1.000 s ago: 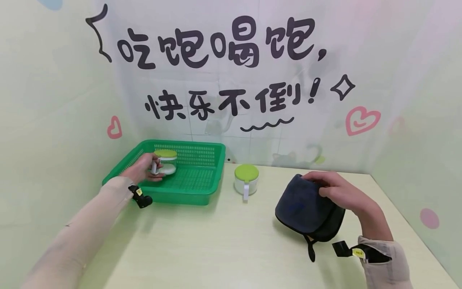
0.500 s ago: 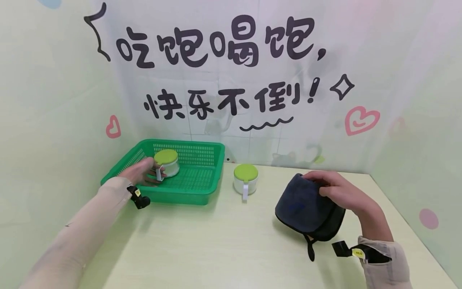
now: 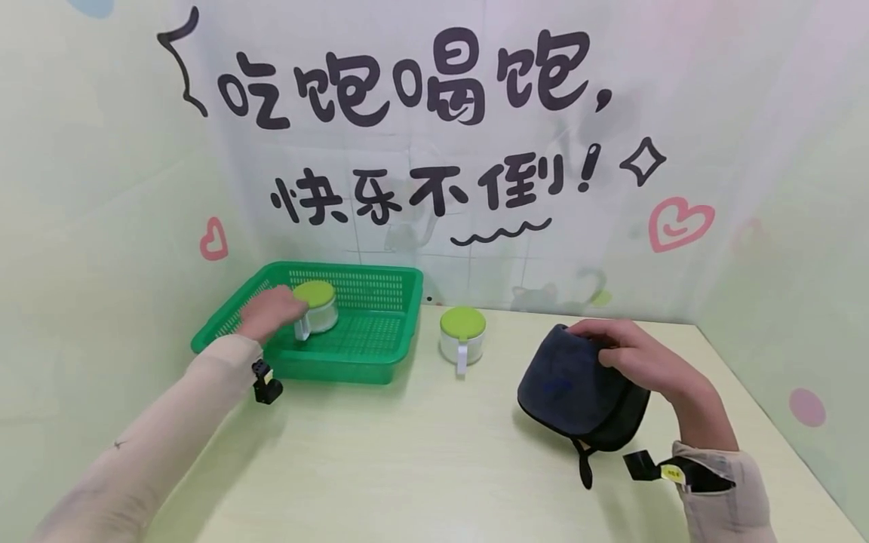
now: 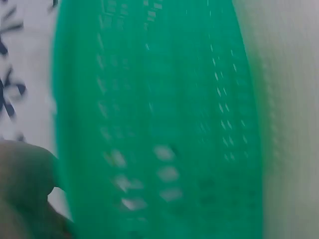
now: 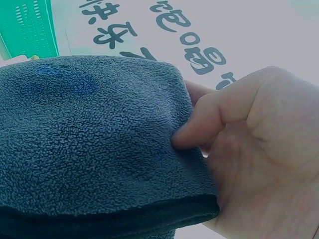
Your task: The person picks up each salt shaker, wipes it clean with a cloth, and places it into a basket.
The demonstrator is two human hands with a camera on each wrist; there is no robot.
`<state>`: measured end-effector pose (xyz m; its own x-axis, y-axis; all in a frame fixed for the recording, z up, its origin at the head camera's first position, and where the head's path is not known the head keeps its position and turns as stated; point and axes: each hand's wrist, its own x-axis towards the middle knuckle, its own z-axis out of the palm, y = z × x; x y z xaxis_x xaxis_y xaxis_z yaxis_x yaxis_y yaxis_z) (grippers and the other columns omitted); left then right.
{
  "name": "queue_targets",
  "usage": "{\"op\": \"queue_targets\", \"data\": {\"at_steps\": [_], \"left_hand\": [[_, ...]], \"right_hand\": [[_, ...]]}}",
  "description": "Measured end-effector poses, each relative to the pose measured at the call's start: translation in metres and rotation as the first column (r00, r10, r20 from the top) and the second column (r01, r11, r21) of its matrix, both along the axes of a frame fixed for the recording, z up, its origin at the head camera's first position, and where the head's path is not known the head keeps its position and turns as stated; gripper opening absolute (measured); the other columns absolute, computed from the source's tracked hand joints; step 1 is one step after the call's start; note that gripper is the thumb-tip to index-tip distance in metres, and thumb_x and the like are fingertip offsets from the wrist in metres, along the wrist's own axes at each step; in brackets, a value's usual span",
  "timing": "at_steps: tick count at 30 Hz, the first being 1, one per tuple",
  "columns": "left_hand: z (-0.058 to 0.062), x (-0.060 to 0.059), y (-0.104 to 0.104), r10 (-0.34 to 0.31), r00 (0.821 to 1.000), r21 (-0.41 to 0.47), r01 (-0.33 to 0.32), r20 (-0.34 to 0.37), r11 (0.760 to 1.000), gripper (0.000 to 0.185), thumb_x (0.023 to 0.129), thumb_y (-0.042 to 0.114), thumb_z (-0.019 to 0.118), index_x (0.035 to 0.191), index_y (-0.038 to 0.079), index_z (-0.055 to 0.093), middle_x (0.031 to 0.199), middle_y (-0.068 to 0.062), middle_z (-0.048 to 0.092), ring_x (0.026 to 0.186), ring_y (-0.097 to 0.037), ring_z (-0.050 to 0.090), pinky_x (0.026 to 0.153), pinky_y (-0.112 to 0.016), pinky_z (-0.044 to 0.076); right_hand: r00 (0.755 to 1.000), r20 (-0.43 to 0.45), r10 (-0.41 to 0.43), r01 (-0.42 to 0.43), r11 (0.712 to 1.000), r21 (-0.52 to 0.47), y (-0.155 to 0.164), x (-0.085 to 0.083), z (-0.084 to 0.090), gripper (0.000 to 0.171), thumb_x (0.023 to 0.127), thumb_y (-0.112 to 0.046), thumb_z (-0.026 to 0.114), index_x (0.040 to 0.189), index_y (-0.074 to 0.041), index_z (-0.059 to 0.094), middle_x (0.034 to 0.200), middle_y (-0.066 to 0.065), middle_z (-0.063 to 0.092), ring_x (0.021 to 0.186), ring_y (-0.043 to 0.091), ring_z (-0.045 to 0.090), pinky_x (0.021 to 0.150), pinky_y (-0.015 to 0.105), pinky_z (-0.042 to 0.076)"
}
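Here the green basket (image 3: 353, 343), a slotted plastic tray, sits at the back left of the pale table (image 3: 421, 452), and inside it stands a small clear jar (image 3: 315, 305) with a lime-green lid and a white handle. The left hand (image 3: 270, 313) lies against the jar's left side with its fingers about the handle; whether they are closed round it cannot be told. A second jar (image 3: 463, 335) of the same kind stands on the table just right of the basket. Further right, the right hand (image 3: 634, 358) grips a folded dark blue cloth (image 3: 577, 392), fingers curled over its top edge.

The right wrist view shows the cloth's fleecy nap (image 5: 94, 144) and the thumb pressed into it, which the head view does not. The left wrist view shows only the basket's blurred green mesh (image 4: 164, 124).

Pale green walls enclose the table; the back one carries black Chinese lettering (image 3: 414, 79) and pink hearts.
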<state>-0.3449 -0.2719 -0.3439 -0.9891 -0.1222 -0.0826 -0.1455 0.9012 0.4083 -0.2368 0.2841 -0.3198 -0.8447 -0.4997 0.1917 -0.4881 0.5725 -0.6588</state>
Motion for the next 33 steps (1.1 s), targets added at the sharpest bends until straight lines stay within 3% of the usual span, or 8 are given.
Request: {"op": "queue_targets", "data": {"at_steps": [5,9,12,17,21,25,29,33], "left_hand": [[0.018,0.014,0.043,-0.022,0.975,-0.086,0.003,-0.22,0.996,0.049,0.096,0.037,0.047,0.119,-0.007,0.048,0.104,-0.026,0.056,0.084,-0.039,0.058,0.066,-0.048,0.05],[0.026,0.027,0.082,-0.107,0.926,0.023,0.124,-0.363,0.992,0.055,0.099,0.032,0.049,0.139,-0.005,0.05,0.134,-0.029,0.057,0.114,-0.046,0.06,0.088,-0.059,0.054],[0.027,0.041,0.111,-0.167,0.9,0.159,0.248,-0.403,0.956,0.044,0.099,0.026,0.051,0.134,0.0,0.056,0.129,-0.021,0.064,0.108,-0.037,0.064,0.085,-0.05,0.057],[0.018,0.069,0.159,-0.208,0.926,0.467,0.343,-0.316,0.815,0.032,0.102,0.021,0.056,0.127,0.002,0.061,0.12,-0.018,0.068,0.098,-0.032,0.069,0.082,-0.038,0.06],[-0.001,0.085,0.192,-0.204,0.966,0.699,0.254,-0.157,0.669,0.034,0.101,0.019,0.057,0.131,0.002,0.06,0.129,-0.02,0.065,0.109,-0.03,0.068,0.09,-0.038,0.06],[-0.023,0.088,0.209,-0.185,0.982,0.815,0.131,-0.029,0.565,0.04,0.102,0.021,0.055,0.137,0.002,0.056,0.136,-0.02,0.061,0.114,-0.034,0.068,0.089,-0.04,0.062],[-0.044,0.079,0.217,-0.137,0.989,0.869,0.025,0.05,0.494,0.044,0.1,0.023,0.055,0.139,0.003,0.052,0.137,-0.022,0.059,0.118,-0.04,0.066,0.086,-0.041,0.062],[-0.061,0.071,0.225,-0.124,0.988,0.871,-0.023,0.096,0.49,0.047,0.101,0.026,0.056,0.141,0.003,0.047,0.14,-0.023,0.055,0.118,-0.039,0.065,0.085,-0.041,0.062]], "right_hand": [[1.0,0.007,-0.006,0.006,1.0,-0.002,-0.001,-0.001,-0.001,0.052,0.088,0.013,0.044,0.133,-0.002,0.065,0.133,0.018,0.066,0.105,0.001,0.059,0.091,0.018,0.048],[1.0,0.008,-0.005,0.005,1.0,-0.006,0.0,0.0,-0.001,0.052,0.088,0.013,0.044,0.132,-0.002,0.066,0.132,0.018,0.066,0.104,0.001,0.059,0.09,0.018,0.048],[1.0,0.002,0.0,0.0,1.0,-0.008,0.0,0.0,0.0,0.052,0.087,0.013,0.044,0.132,-0.001,0.066,0.132,0.018,0.066,0.104,0.001,0.059,0.09,0.017,0.048],[1.0,-0.006,0.008,-0.008,1.0,-0.004,-0.001,0.0,0.0,0.052,0.087,0.013,0.044,0.133,-0.001,0.065,0.133,0.019,0.066,0.105,0.0,0.059,0.091,0.017,0.048],[1.0,-0.01,0.005,-0.005,1.0,0.002,-0.002,0.001,0.0,0.053,0.087,0.013,0.044,0.133,-0.001,0.065,0.133,0.019,0.066,0.106,0.0,0.059,0.091,0.017,0.048],[1.0,-0.006,-0.001,0.001,1.0,0.0,-0.002,0.001,0.0,0.052,0.087,0.012,0.045,0.133,-0.001,0.066,0.134,0.018,0.066,0.106,-0.001,0.058,0.091,0.017,0.048],[1.0,-0.003,-0.004,0.004,1.0,-0.009,-0.003,0.0,0.0,0.05,0.088,0.011,0.045,0.132,-0.002,0.067,0.131,0.016,0.068,0.105,0.0,0.058,0.09,0.017,0.047],[1.0,-0.005,-0.005,0.004,1.0,-0.008,-0.002,0.0,0.001,0.049,0.088,0.011,0.046,0.131,-0.002,0.067,0.129,0.015,0.069,0.103,0.001,0.058,0.089,0.018,0.047]]}}
